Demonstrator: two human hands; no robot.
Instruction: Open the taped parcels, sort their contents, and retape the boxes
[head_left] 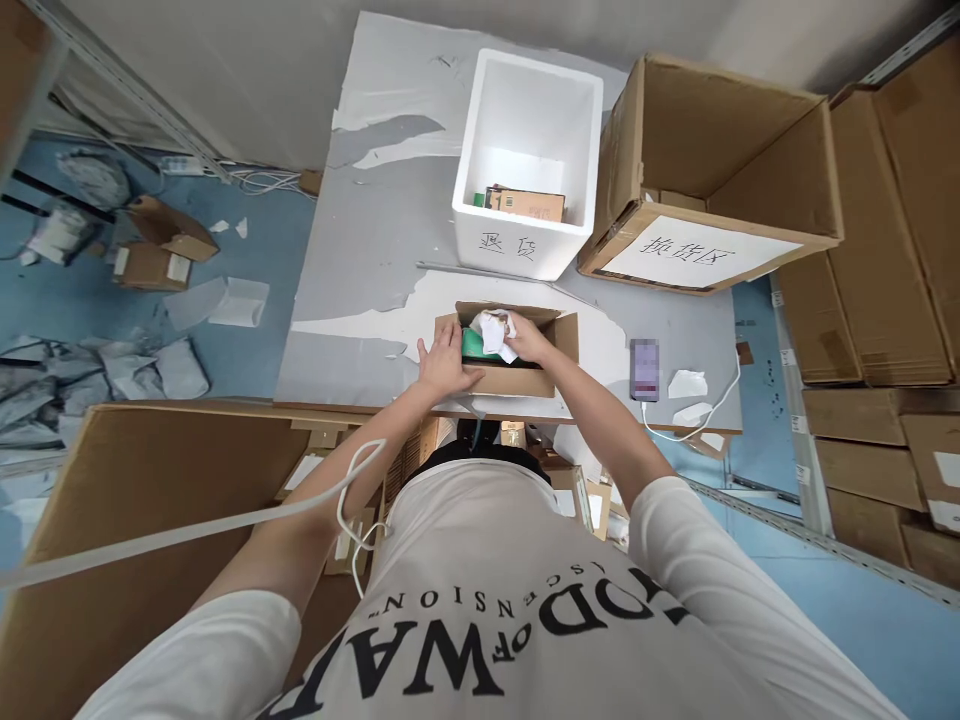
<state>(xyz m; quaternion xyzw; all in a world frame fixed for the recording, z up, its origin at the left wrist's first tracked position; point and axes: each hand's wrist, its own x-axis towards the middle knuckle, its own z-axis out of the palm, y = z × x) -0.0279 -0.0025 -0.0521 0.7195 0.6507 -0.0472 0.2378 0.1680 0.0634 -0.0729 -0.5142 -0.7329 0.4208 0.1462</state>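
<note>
A small open cardboard box sits at the front edge of the table, its flaps folded outward. Inside it lies a green item, partly covered, whose kind I cannot make out. My right hand reaches in from the right and grips crumpled white paper above the green item. On the box's left side rests my left hand, fingers stretched out and thumb along the near wall. The bottom of the box is hidden.
Behind the box stand a white foam box with small cartons inside and a large cardboard box with a handwritten label. A phone on a white cable lies at the right. A shelf of cartons stands beyond the table's right side.
</note>
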